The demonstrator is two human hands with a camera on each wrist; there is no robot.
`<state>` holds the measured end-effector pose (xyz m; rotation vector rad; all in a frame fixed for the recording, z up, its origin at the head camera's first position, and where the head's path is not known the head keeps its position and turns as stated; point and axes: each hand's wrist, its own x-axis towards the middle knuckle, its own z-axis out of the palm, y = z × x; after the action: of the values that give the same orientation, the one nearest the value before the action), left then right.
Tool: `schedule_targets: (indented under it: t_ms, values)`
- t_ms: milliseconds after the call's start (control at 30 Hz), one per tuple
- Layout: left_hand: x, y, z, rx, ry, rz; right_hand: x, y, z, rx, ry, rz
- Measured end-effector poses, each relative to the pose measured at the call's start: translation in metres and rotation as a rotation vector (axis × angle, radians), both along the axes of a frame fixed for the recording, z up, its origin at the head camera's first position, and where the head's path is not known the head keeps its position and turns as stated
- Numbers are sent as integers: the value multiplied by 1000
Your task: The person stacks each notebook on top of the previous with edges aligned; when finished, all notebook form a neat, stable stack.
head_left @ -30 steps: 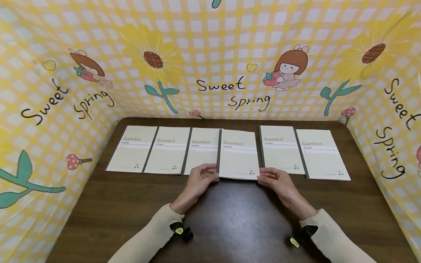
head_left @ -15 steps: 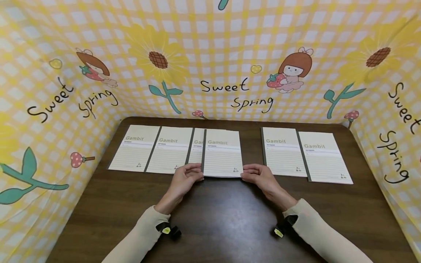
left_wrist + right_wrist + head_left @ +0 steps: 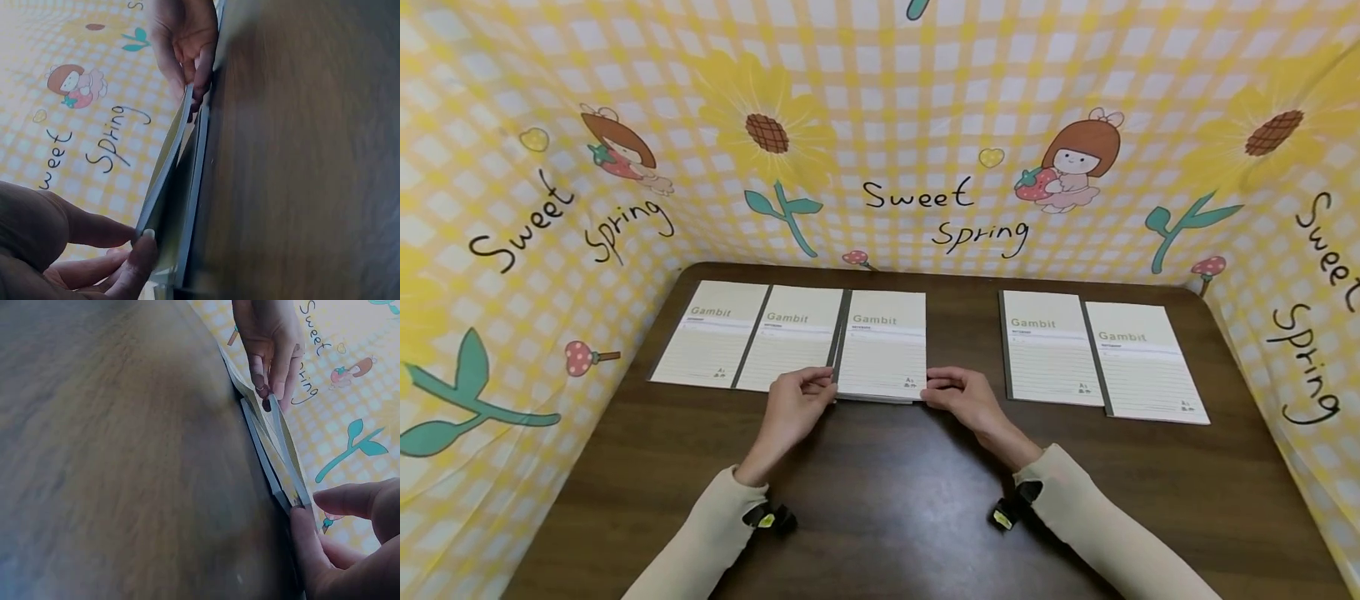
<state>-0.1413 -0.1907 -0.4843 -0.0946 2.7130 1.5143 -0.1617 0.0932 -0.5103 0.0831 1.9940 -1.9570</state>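
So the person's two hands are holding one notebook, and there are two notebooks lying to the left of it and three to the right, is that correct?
Not quite: the count on the right is off. The head view shows only two there, a nearer neighbour and an outermost notebook, beside the held notebook. The rest stands.

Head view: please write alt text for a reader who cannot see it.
A person's left hand and right hand hold a cream rectangular paper notebook over another. Two similar notebooks lie on each side, on a dark-brown wood-grain table, before yellow-checked fabric.
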Motion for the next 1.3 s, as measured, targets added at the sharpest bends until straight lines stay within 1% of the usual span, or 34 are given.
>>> schedule_targets:
  t_ms: [133,233,400,467,567,733,867,1000,1133,1300]
  values:
    - [-3,-3,2,-65,44,12,-2,-5,2,17,2,19]
    - [-4,-5,2,-102,46,16,-1,-9,3,34,0,41]
    - [-2,-6,-1,-144,53,-9,2,-11,6,128,37,53]
    - [-2,-6,-2,-155,61,-13,2,-12,7,177,63,70]
    - [-1,-6,-1,-184,59,-18,2,-12,8,213,87,104]
    - [-2,-6,-4,-207,67,-35,0,-11,9,202,93,136]
    - [-2,-7,-6,-194,68,-25,0,-11,9,197,89,149]
    - [-1,-8,-8,-178,55,-26,0,-11,7,201,64,139]
    - [0,-9,-8,-167,45,-10,1,-12,7,195,46,138]
    - [1,-10,-9,-170,61,-4,0,-12,9,186,59,147]
